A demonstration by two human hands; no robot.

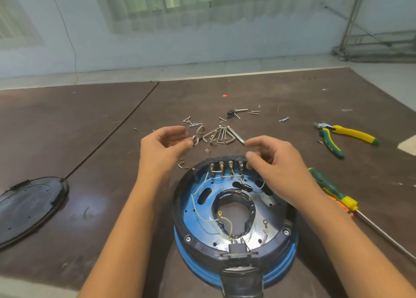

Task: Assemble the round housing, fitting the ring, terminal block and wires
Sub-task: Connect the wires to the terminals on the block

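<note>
Round housing [234,210]: rigid, seemingly heavy; best gripped by rim. Wires [203,216]: thin, fragile. Left hand [166,143] pinched small metal part [195,139]; right hand [273,160] loosely open.

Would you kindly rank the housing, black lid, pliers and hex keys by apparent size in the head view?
1. Housing, though nearest the camera.
2. Black lid, partly cut off by the frame edge.
3. Pliers.
4. Hex keys: the bunch looks only slightly smaller than the pliers, so that order is unsure.

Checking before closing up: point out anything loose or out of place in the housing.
Two ring-terminal wires lie unattached inside the round housing: a yellow one at the centre opening, a bare one on the plate. The black cover lies off, far left.
</note>
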